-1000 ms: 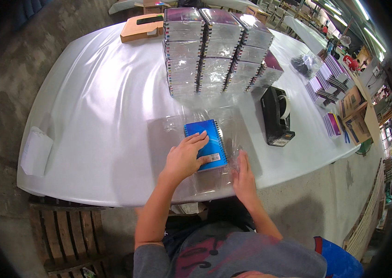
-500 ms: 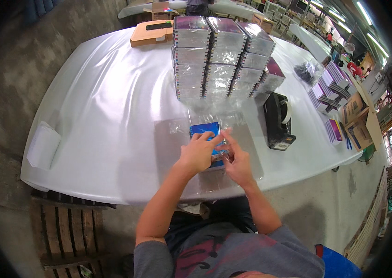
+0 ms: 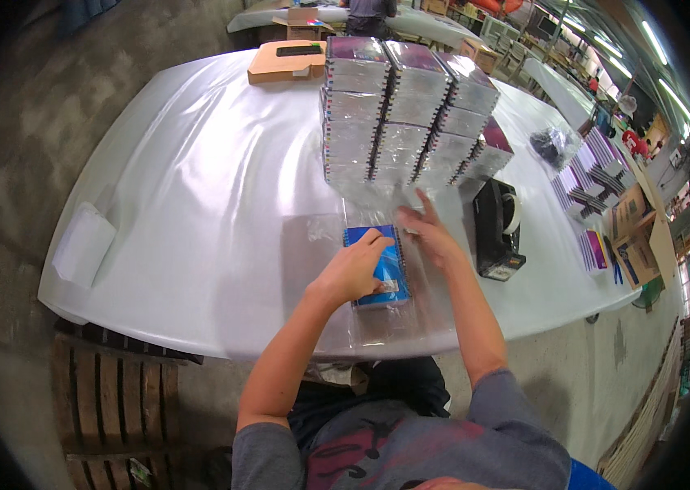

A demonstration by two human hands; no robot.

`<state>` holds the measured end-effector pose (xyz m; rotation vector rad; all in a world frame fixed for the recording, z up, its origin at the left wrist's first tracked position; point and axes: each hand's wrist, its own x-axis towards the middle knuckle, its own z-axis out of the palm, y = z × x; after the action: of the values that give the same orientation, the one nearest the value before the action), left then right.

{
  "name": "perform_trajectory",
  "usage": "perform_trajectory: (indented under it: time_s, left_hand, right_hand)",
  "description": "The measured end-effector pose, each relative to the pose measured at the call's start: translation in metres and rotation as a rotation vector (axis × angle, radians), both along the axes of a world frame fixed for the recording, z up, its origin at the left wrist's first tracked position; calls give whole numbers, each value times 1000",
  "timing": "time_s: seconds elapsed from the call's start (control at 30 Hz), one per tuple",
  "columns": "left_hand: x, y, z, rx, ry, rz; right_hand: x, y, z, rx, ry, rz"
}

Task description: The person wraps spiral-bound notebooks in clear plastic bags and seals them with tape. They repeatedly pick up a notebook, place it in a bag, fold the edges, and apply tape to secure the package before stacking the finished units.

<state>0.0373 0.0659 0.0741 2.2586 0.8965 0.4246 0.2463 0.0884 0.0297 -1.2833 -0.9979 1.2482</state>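
Note:
A blue spiral-bound notebook [image 3: 392, 265] lies on a sheet of clear plastic [image 3: 368, 214] near the table's front edge. My left hand [image 3: 354, 268] rests across the notebook, fingers at its upper part and thumb lower down, holding it in place. To the right of it, my right hand [image 3: 428, 230] is lifted off the notebook and slightly blurred, its fingers apart with nothing seen between them. It is just short of the tall stacks of plastic-wrapped spiral notebooks [image 3: 398, 114]. A black tape dispenser [image 3: 492, 233] with a roll of tape stands right of my right hand.
A cardboard box [image 3: 267, 65] with a dark object on it sits at the back. White sheets [image 3: 84, 245] lie at the left edge. On the right are purple-covered notebooks [image 3: 590, 175], a crumpled plastic bag [image 3: 553, 147] and open cartons [image 3: 637, 237]. A wooden pallet [image 3: 120, 400] is on the floor.
My right hand has left the notebook and moved forward and right. My left hand stays on the notebook, now reaching further across it. The whole view has shifted slightly.

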Motion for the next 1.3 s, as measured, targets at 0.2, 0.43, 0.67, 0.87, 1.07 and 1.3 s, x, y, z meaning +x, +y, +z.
perform_trajectory:
  time_s: [0.2, 0.43, 0.67, 0.87, 1.07, 1.3]
  left_hand:
    - [-2, 1, -2, -24, -12, -24]
    - [-8, -1, -21, 86, -93, 27]
    - [-14, -22, -13, 78, 111, 252]
    - [-15, -21, -31, -122, 121, 267]
    - [-13, -11, -35, -164, 112, 192]
    - [-9, -9, -41, -156, 48, 180]
  right_hand:
    - [-12, 53, 23, 342, -203, 83]
    - [-23, -11, 79, 594, -897, 901]
    - [-18, 0, 59, 350, -858, 841]
    - [-8, 7, 43, 357, -574, 806]
    - [-15, 9, 45, 361, -505, 815]
    - [-27, 1, 49, 343, -626, 840]
